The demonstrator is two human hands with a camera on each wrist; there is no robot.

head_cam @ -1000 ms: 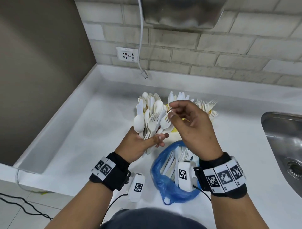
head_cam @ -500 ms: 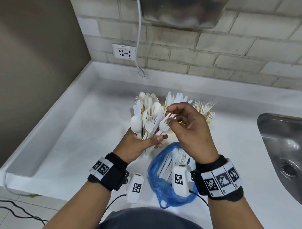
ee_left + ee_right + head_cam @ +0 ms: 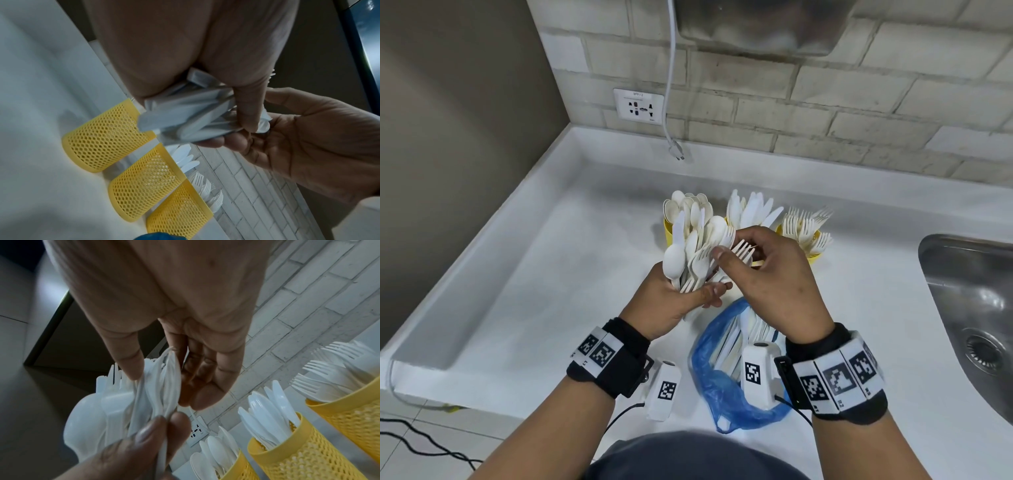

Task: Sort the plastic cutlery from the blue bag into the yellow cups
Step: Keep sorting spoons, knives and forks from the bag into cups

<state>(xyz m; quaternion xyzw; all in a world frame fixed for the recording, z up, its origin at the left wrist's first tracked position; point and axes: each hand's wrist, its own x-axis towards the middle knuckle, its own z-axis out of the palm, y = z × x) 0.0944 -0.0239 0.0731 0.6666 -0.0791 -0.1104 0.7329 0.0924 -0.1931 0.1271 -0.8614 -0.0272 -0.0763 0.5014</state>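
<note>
My left hand grips a bundle of white plastic cutlery by the handles, with spoons and forks fanned upward. My right hand pinches a few forks at the bundle's top between thumb and fingers. Behind the hands stand three yellow mesh cups: the left cup holds spoons, the middle cup holds knives, and the right cup holds forks. The blue bag lies open under my right wrist with more cutlery inside. The bundle's handles show in the left wrist view.
A steel sink is set into the white counter at the right. A wall socket and a hanging cable are on the brick wall behind. A raised ledge borders the counter at the left and back.
The right hand's thumb and fingers have closed over fork heads at the bundle's top and drawn them slightly right. The left hand keeps its grip in the same place.
</note>
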